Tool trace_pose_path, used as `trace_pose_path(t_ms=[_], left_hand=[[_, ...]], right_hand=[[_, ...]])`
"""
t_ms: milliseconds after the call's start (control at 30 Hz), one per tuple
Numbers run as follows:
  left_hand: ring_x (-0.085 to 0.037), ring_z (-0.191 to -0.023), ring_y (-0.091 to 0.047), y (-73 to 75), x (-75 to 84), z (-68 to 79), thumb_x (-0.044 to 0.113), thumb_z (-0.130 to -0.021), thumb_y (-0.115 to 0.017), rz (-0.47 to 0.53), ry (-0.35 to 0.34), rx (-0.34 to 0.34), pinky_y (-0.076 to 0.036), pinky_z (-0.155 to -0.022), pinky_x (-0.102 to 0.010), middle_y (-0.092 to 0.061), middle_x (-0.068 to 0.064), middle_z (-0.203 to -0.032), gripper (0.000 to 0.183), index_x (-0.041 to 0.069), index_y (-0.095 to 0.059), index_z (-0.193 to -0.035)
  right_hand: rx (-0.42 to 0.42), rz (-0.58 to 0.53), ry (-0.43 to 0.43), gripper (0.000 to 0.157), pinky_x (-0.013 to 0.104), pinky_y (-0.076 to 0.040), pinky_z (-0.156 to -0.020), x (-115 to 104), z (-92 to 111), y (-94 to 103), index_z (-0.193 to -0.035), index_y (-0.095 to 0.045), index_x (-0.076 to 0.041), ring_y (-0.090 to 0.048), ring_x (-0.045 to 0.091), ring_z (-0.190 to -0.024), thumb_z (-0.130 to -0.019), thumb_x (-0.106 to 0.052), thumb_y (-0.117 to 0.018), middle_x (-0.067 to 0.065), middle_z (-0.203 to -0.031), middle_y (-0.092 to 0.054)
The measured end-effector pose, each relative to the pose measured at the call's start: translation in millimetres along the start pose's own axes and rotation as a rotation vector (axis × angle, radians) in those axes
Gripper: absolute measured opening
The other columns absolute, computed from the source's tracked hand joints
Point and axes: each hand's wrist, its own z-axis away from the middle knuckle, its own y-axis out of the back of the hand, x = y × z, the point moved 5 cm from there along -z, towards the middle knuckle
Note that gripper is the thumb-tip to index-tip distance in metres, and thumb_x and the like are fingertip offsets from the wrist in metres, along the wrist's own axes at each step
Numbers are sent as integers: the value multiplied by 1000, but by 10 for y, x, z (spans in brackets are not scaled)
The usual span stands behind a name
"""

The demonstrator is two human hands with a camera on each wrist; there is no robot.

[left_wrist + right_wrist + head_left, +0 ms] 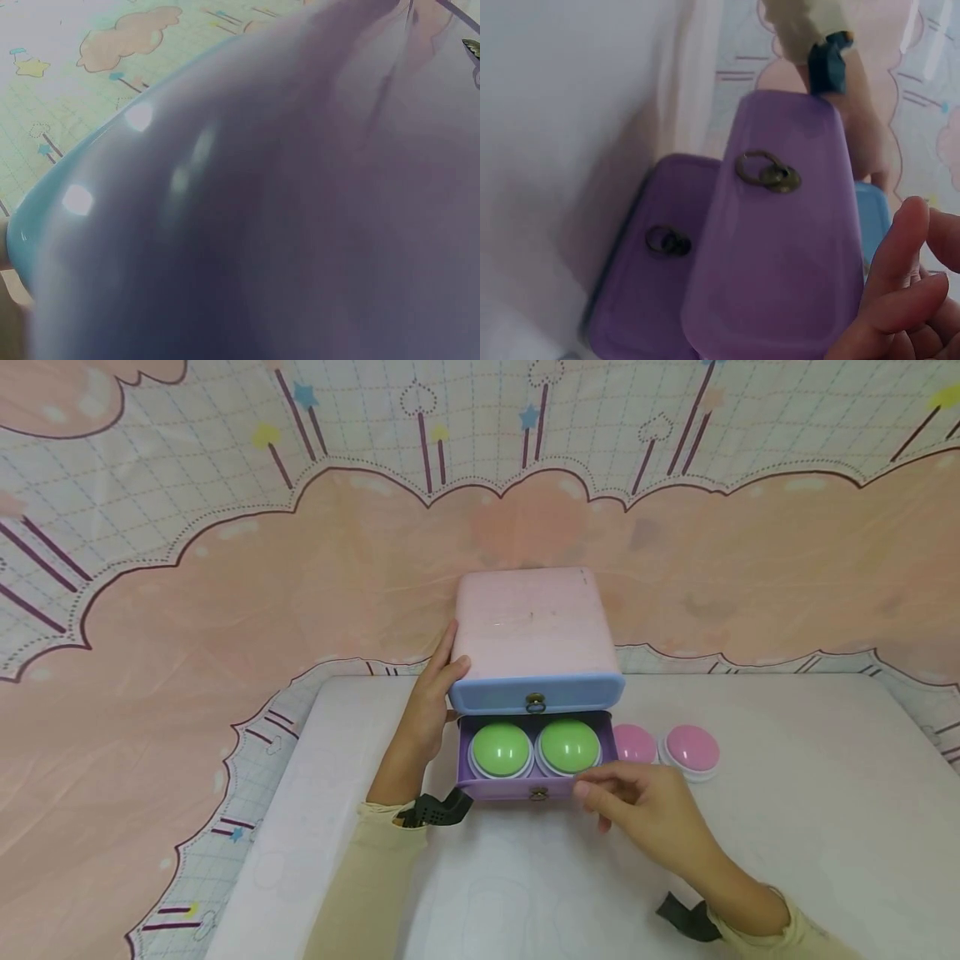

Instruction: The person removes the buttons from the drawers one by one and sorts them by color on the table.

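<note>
A small chest (pixel 532 622) with a pink top and a blue upper drawer front (pixel 536 693) stands on the table. Below, a purple drawer (pixel 498 789) is pulled out, with two green domed buttons (pixel 501 750) on white bases inside it. My left hand (pixel 431 702) rests along the chest's left side, thumb at the top edge. At the drawer's right front corner is my right hand (pixel 637 806), thumb and forefinger close together in the head view. The right wrist view shows its fingers (pixel 907 300) beside the pulled-out drawer, away from the ring pull (pixel 769 172).
Two pink domed buttons (pixel 693 748) sit on the table right of the drawer, one partly hidden. Another purple drawer front (pixel 649 262) lies below the pulled-out one. A patterned cloth (pixel 375 577) hangs behind the white table (pixel 810 760).
</note>
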Motion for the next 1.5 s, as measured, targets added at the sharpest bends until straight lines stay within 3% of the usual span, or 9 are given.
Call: trace_pose_path(t_ms=[267, 433, 567, 867, 1000, 1100, 1233, 1367, 1500], left_hand=[[-29, -156, -18, 9, -2, -3, 44, -101, -49, -4, 3, 0, -26, -110, -79, -11, 22, -169, 60, 58, -27, -154], [-28, -156, -17, 11, -5, -3, 43, -101, -50, 2, 6, 2, -25, -111, -79, -11, 22, -169, 60, 58, -27, -154], [-28, -156, -17, 1, 4, 6, 43, -101, -50, 9, 5, 2, -25, -110, -79, -10, 21, -170, 60, 57, -27, -155], [-28, -156, -17, 2, 5, 11, 42, -101, -50, 8, 12, 1, -25, -111, -79, -10, 21, -170, 60, 57, -27, -155], [-28, -157, -16, 17, 7, 10, 43, -101, -50, -5, 14, -4, -24, -111, -79, -11, 21, -170, 60, 57, -27, -155], [-28, -157, -16, 39, 4, -2, 44, -101, -51, -14, 18, -12, -25, -109, -80, -11, 20, -170, 60, 57, -27, -155], [-26, -157, -16, 71, 3, -19, 43, -101, -53, -15, 31, -39, -27, -107, -81, -11, 17, -171, 62, 55, -27, -156], [-24, -158, -15, 95, 20, -24, 42, -101, -54, -22, 40, -79, -30, -105, -82, -12, 14, -171, 64, 53, -26, -157], [-28, -157, -19, 125, 47, -29, 40, -101, -55, -44, 30, -107, -37, -101, -80, -15, 7, -172, 66, 48, -26, -159]], right_hand=[[113, 131, 118, 14, 26, -48, -50, -98, -141, 149, -101, -80, -14, -64, 8, -58, -90, -22, -80, -12, -69, -71], [206, 236, 242, 15, 24, -51, -55, -161, -240, 215, -99, -81, -12, -60, 4, -62, -85, -17, -84, -10, -79, -75], [224, 335, 311, 23, 25, -51, -59, -191, -310, 226, -101, -81, -10, -58, 8, -66, -81, -21, -87, -7, -82, -75], [103, 552, 298, 47, 27, -46, -63, -157, -441, 126, -113, -79, -13, -59, 14, -72, -79, -45, -86, 1, -96, -79], [50, 599, 290, 52, 25, -39, -57, -141, -504, 92, -117, -79, -14, -51, 11, -65, -80, -50, -84, -2, -90, -77], [1, 645, 265, 52, 24, -33, -55, -143, -552, 80, -119, -78, -16, -44, 9, -61, -80, -51, -84, -8, -72, -66], [-54, 699, 247, 50, 26, -33, -55, -139, -616, 55, -119, -78, -19, -43, 10, -60, -80, -51, -83, -11, -64, -54], [-91, 714, 212, 53, 28, -38, -58, -117, -662, 29, -121, -77, -20, -49, 11, -64, -78, -50, -85, -8, -80, -70], [-132, 704, 168, 60, 29, -42, -61, -106, -694, 9, -126, -75, -21, -53, 12, -70, -74, -49, -89, -5, -93, -74]])
